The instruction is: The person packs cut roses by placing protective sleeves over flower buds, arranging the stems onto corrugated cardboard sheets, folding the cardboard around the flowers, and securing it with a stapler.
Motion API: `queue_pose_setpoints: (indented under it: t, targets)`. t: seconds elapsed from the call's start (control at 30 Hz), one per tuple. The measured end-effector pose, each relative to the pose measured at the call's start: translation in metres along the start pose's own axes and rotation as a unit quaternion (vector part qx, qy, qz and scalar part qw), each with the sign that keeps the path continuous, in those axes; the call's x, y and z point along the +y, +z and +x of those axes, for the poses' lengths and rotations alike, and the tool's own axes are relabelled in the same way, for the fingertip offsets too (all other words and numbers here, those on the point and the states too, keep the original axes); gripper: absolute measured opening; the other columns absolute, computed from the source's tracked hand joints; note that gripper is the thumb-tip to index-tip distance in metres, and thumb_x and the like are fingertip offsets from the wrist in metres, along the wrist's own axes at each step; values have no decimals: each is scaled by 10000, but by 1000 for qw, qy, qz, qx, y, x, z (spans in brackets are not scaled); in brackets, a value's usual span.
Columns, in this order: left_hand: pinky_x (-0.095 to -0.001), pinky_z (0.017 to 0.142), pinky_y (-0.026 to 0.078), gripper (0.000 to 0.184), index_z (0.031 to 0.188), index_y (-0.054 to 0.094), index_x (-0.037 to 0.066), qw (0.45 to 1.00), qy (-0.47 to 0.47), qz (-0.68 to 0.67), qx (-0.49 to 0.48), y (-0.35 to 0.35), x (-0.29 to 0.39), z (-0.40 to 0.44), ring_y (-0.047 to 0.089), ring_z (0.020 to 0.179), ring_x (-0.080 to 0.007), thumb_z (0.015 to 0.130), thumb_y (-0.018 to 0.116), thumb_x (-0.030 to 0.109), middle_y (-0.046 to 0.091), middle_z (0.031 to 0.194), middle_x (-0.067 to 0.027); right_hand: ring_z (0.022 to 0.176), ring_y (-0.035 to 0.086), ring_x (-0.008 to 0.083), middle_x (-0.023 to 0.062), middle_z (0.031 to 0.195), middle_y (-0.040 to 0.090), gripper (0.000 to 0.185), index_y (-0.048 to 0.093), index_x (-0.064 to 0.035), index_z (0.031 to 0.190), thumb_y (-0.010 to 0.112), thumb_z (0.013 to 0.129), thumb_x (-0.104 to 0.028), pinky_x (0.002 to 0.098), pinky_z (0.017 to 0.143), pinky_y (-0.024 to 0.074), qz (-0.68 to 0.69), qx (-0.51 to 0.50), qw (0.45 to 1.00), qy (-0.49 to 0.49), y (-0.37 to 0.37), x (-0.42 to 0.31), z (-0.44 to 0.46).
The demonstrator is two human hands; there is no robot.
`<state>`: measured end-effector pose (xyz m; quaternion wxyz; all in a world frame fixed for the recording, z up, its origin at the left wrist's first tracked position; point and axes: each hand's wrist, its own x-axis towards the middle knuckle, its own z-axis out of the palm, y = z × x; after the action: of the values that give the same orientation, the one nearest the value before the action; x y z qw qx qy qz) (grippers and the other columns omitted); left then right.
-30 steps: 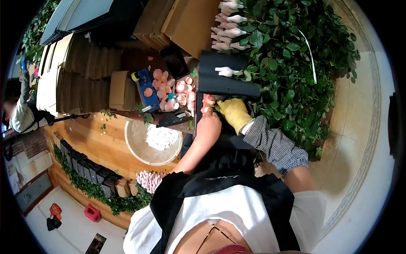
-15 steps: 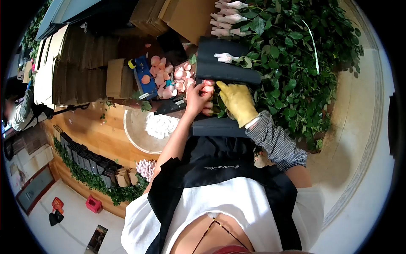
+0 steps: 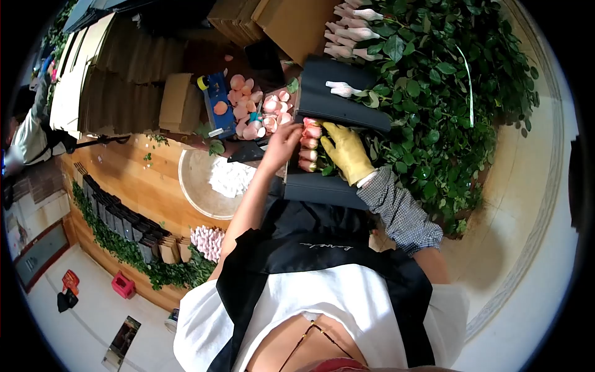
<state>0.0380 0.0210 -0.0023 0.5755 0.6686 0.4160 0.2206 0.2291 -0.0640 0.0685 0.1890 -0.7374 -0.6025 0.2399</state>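
Observation:
A row of pink roses [image 3: 308, 149] lies on its side, heads to the left, between two dark padded panels. My bare left hand [image 3: 284, 144] is at the left of the rose heads, fingers drawn together near the upper one. What its fingertips hold, if anything, I cannot make out. My right hand [image 3: 348, 152] wears a yellow glove and lies over the stems just behind the heads, finger and thumb spread apart. The near panel [image 3: 325, 190] is by my apron; on the far panel [image 3: 338, 106] rests a rose head in white netting [image 3: 341, 89].
Loose pink petals [image 3: 248, 105] lie left of the roses, beside a blue box [image 3: 219, 106]. A round tub [image 3: 193, 195] holds white pieces. Leafy stems [image 3: 427, 118] spread to the right; netted buds [image 3: 353, 31] lie at the back. Stacked cardboard [image 3: 124, 87] stands left.
My left hand has drawn back leftward from the rose heads, which now show more fully. My gloved hand stays over the stems. The whole view has shifted slightly.

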Motion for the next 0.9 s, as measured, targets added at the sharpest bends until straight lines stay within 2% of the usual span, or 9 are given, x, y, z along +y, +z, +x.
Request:
queue_pose_setpoints:
  t: [0.13, 0.23, 0.3, 0.37, 0.43, 0.57, 0.73, 0.83, 0.9]
  targets:
    - [-430, 832, 547, 283, 1144, 709, 26, 987, -87, 117, 65, -21, 36, -19, 702, 957, -387, 1003, 582, 236, 714, 1051, -216, 1131, 661, 338, 201, 1238, 675, 369, 634, -36, 1292, 659, 946, -161, 366, 971, 518, 159, -2, 983, 92, 9, 11, -4]
    - [-447, 863, 554, 295, 1136, 669, -25, 978, -195, -62, -34, -9, 122, -25, 689, 989, -397, 989, 576, 213, 704, 1090, -230, 1066, 666, 386, 201, 1164, 694, 337, 659, -84, 1252, 653, 931, -185, 413, 927, 537, 200, 35, 978, 55, 17, 23, -2]
    - [-453, 893, 559, 300, 1149, 646, -40, 974, 75, 214, -26, 24, 85, -28, 687, 1005, -374, 964, 572, 184, 676, 1199, -225, 1051, 674, 378, 191, 1153, 700, 328, 662, -70, 1239, 652, 931, -184, 412, 923, 538, 169, 33, 984, 37, 10, 21, -1]
    - [-424, 988, 522, 440, 1220, 596, -112, 935, 20, 345, -80, 53, 79, -35, 611, 1178, -408, 929, 621, 217, 553, 1390, -274, 1024, 677, 380, 189, 1132, 705, 304, 672, -49, 1200, 654, 923, -171, 420, 909, 539, 187, 43, 980, 53, 1, 16, -4]
    - [-411, 933, 553, 455, 1183, 611, -120, 887, 33, 454, -75, 68, 74, -37, 621, 1155, -398, 891, 643, 227, 527, 1413, -286, 915, 682, 389, 171, 1006, 722, 218, 685, -49, 1082, 691, 885, -144, 460, 806, 553, -18, 70, 997, 30, -8, 13, -7]
    - [-366, 725, 572, 291, 1055, 689, -85, 860, 56, 507, 0, 89, 68, -40, 629, 1077, -341, 885, 581, 124, 561, 1359, -276, 856, 680, 395, 177, 949, 718, 230, 699, -71, 1080, 701, 867, -161, 491, 775, 552, -124, 47, 991, 12, -17, 13, -7]
    - [-494, 833, 573, 294, 1043, 577, -54, 919, 78, 384, 43, 74, 74, -38, 564, 1117, -502, 833, 643, 142, 447, 1360, -371, 975, 670, 402, 206, 1063, 707, 317, 677, -44, 1173, 690, 881, -166, 466, 876, 543, -40, 18, 998, 38, -36, -8, -6]
    - [-522, 914, 535, 369, 1106, 612, -18, 927, 33, 373, 32, 79, 69, -31, 534, 1134, -500, 788, 676, 157, 463, 1344, -352, 1037, 680, 351, 194, 1140, 704, 308, 668, -61, 1228, 639, 938, -161, 439, 901, 532, 35, -28, 999, -30, -51, -3, -15]
    - [-484, 921, 536, 558, 1285, 605, 26, 907, 122, 392, 89, 77, 57, -35, 540, 1110, -490, 761, 699, 194, 421, 1433, -364, 1164, 655, 288, 182, 1274, 669, 370, 594, -16, 1341, 595, 978, -87, 392, 1015, 487, 202, -150, 963, -97, -96, -27, -20]
